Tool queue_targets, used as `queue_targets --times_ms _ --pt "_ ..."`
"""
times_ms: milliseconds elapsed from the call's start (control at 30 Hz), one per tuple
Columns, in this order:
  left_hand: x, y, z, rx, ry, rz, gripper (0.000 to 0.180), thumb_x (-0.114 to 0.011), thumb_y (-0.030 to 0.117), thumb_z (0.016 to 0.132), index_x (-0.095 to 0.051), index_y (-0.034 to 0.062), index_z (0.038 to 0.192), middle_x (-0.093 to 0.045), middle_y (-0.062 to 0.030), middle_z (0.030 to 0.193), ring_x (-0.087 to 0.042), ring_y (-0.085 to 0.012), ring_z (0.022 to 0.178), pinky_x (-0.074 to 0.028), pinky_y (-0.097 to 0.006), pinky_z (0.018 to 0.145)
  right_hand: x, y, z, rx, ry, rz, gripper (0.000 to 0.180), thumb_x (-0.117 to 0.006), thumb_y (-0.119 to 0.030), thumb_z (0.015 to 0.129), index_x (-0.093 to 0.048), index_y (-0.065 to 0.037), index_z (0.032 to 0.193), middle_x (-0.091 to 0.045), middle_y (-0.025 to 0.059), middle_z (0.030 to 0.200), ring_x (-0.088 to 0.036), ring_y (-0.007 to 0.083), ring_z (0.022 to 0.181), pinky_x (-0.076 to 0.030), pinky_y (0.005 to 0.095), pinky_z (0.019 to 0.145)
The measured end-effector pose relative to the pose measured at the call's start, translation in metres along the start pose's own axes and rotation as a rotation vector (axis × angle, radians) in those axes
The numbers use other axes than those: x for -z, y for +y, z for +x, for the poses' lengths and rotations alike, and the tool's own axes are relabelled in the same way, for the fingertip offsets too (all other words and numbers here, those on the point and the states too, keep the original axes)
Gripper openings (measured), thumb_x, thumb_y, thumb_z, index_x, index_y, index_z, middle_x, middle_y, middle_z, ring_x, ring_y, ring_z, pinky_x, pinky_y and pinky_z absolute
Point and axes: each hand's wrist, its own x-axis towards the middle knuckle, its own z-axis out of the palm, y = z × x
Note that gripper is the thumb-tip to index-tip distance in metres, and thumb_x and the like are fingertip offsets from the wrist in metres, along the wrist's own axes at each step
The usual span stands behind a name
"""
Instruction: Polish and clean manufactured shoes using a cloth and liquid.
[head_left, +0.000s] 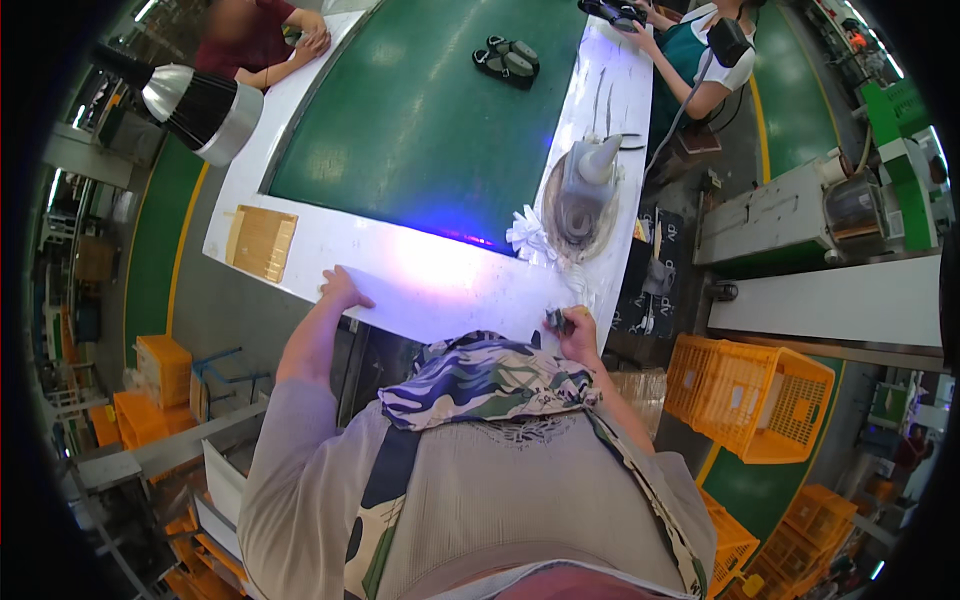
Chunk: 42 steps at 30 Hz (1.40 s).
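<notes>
My left hand (345, 288) rests on the near edge of the white table (420, 275), fingers spread, with nothing in it. At the table's near right edge my right hand (580, 336) is closed on a small dark object (558, 320), whose kind I cannot make out. Beyond that hand lie crumpled white strips (530, 236), beside a grey container with a pale conical spout (590, 178). A pair of black strappy sandals with grey insoles (507, 63) lies farther off on the green conveyor belt (420, 130).
A tan board (262, 243) lies on the table's left side. Above it hangs a black and silver lamp (200, 110). One person sits at far left; another at far right holds a dark sandal (612, 12). Orange crates (750, 398) stand at right and left.
</notes>
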Motion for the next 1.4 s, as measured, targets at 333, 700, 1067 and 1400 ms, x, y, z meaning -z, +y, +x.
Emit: queue_targets --times_ms 333,700,1067,1400 --pt "0.001 0.001 -0.009 0.031 -0.06 -0.036 0.135 -0.095 0.037 0.048 -0.011 0.0039 0.148 -0.02 -0.0233 0.149 -0.035 -0.0475 0.132 -0.041 -0.052 0.105 0.003 0.006 -0.005 -0.04 0.077 0.015 0.009 -0.059 -0.007 0.082 -0.052 -0.007 0.077 -0.064 0.0102 0.078 -0.065 0.0257 0.074 -0.057 0.0495 0.075" --pt "0.01 0.009 -0.009 0.036 -0.08 -0.021 0.136 -0.094 0.039 0.049 -0.009 0.0044 0.149 -0.017 -0.0238 0.151 -0.034 -0.0477 0.133 -0.042 -0.051 0.104 0.003 0.005 -0.001 0.004 0.085 0.023 0.01 -0.06 -0.003 0.08 -0.051 -0.007 0.079 -0.062 0.0105 0.077 -0.065 0.0257 0.071 -0.058 0.0497 0.07" --pt "0.001 0.002 -0.002 0.022 -0.063 0.037 0.136 -0.092 0.046 0.05 -0.009 0.0046 0.15 -0.014 -0.025 0.153 -0.033 -0.0477 0.134 -0.041 -0.051 0.105 -0.003 0.001 -0.006 -0.011 0.056 -0.015 0.013 -0.058 -0.004 0.082 -0.049 -0.008 0.074 -0.062 0.0092 0.077 -0.065 0.0251 0.076 -0.056 0.0514 0.074" --pt "0.006 0.006 -0.006 0.045 -0.082 0.019 0.137 -0.094 0.044 0.049 -0.009 0.0068 0.15 -0.014 -0.0233 0.153 -0.033 -0.0464 0.134 -0.042 -0.05 0.105 -0.003 0.001 -0.004 -0.016 0.072 0.0 0.013 -0.06 -0.005 0.081 -0.049 -0.009 0.074 -0.063 0.009 0.075 -0.066 0.0249 0.075 -0.056 0.0519 0.074"
